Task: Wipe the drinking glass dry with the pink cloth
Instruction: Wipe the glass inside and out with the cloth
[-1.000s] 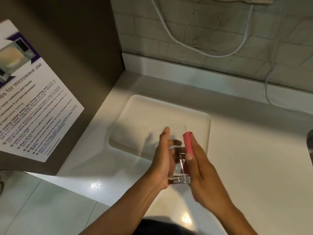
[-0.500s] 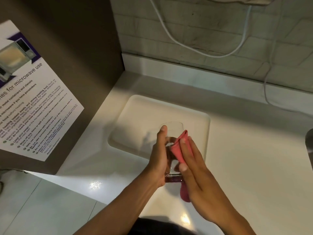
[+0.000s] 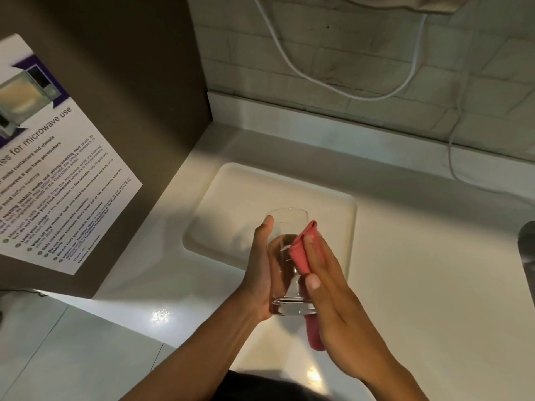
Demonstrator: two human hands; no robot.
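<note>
A clear drinking glass is held upright above the white counter, its thick base toward me. My left hand wraps its left side, thumb up near the rim. My right hand presses a folded pink cloth against the glass's right side, fingers flat on the cloth. The cloth's lower end hangs out below my right palm. Part of the cloth is hidden between hand and glass.
A shallow square recess is moulded into the counter behind the glass. A brown cabinet side with a microwave-use notice stands at the left. White cables hang along the tiled wall. A dark metal object is at the right edge.
The cloth went from a narrow strip at my right fingertips to a wider fold pressed on the glass side. My right hand slid over the glass; the glass stayed in my left hand.
</note>
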